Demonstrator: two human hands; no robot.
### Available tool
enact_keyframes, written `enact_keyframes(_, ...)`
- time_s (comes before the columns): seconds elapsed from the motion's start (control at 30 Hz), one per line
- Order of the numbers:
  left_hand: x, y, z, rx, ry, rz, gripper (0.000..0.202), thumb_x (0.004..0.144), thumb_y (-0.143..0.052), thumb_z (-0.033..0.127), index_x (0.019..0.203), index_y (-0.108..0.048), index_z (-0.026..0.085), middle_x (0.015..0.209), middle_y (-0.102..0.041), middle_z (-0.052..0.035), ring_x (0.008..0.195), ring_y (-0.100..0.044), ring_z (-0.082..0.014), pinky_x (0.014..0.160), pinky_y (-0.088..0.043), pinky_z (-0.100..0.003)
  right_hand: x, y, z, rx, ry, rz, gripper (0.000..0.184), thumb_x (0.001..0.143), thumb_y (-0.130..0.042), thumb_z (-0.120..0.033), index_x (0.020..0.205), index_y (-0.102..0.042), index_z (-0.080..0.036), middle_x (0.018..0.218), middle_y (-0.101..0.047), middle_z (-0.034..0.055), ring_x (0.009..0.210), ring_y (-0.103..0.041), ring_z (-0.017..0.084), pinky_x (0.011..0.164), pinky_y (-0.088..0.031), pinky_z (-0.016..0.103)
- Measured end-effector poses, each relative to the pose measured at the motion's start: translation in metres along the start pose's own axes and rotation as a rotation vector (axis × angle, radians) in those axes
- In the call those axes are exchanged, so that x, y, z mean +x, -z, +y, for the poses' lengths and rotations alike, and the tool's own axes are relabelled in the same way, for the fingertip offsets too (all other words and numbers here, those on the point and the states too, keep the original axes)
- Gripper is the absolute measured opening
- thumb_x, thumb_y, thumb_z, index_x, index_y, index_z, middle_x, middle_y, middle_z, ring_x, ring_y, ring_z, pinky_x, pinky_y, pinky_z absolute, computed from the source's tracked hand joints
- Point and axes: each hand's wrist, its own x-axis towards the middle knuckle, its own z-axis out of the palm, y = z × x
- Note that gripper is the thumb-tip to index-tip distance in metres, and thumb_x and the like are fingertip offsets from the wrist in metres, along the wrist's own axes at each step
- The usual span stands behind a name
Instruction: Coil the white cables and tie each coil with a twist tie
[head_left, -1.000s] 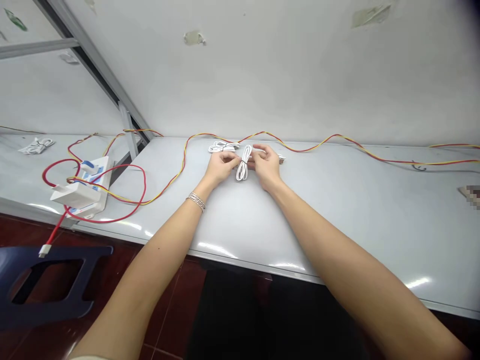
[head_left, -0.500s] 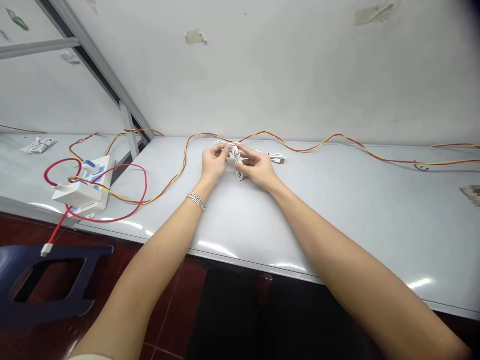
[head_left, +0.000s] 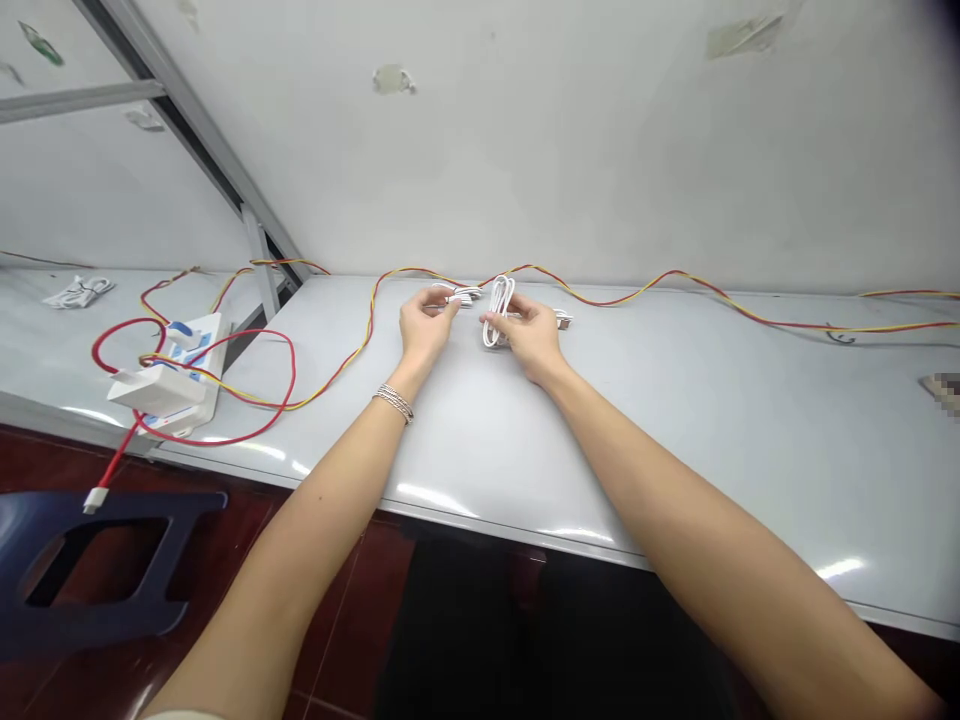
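Since the earlier frame, the left hand (head_left: 422,322) has separated leftward from the right hand (head_left: 534,338). The grey table (head_left: 487,430) spans mid-frame. At frame centre, the right hand pinches a coiled white cable (head_left: 498,300); left grip: narrow, contents indeterminable, beside a second white coil (head_left: 468,294). Winding appears complete; release remains outstanding.

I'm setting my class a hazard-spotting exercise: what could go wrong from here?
The looped white cable in the right hand might snag on the white cable bundle close to the left hand.

The red cable ends in a white connector hanging past the edge of the glossy grey tabletop, so a passing knee could catch it.

The twisted red-and-yellow wire runs just behind that bundle, so a hand might hook it.
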Motion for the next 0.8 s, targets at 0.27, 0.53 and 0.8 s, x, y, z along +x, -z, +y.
enact_keyframes(0.27,-0.010,-0.013,0.006,-0.079,0.030,-0.308,0.022,0.077,-0.083,0.034,0.074,-0.073,0.014,0.075,-0.074,-0.0057,0.066,-0.066,-0.0143,0.067,-0.053,-0.029,-0.002,-0.001,0.000,-0.129,0.103,-0.105,0.031,0.073,-0.080,-0.026,0.104,-0.078,-0.022,0.096,-0.069,0.0036,0.087,-0.067,0.020,0.088,-0.056,0.039)
enact_keyframes(0.53,-0.001,-0.005,0.003,-0.227,0.166,-0.170,0.024,0.086,-0.074,0.036,0.078,-0.069,0.014,0.069,-0.072,-0.0049,0.061,-0.066,-0.0144,0.061,-0.054,-0.027,0.000,-0.002,0.000,-0.030,-0.033,-0.024,0.034,0.070,-0.079,-0.026,0.102,-0.073,-0.020,0.093,-0.068,0.0019,0.072,-0.066,0.015,0.076,-0.058,0.034)
enact_keyframes(0.8,-0.001,-0.009,0.000,-0.163,0.084,-0.187,0.018,0.088,-0.072,0.029,0.079,-0.068,0.014,0.072,-0.070,-0.0033,0.058,-0.061,-0.0113,0.059,-0.049,-0.024,0.002,-0.001,0.003,-0.049,0.006,-0.032,0.032,0.071,-0.078,-0.031,0.100,-0.075,-0.018,0.079,-0.064,0.0002,0.060,-0.053,0.012,0.063,-0.050,0.030)
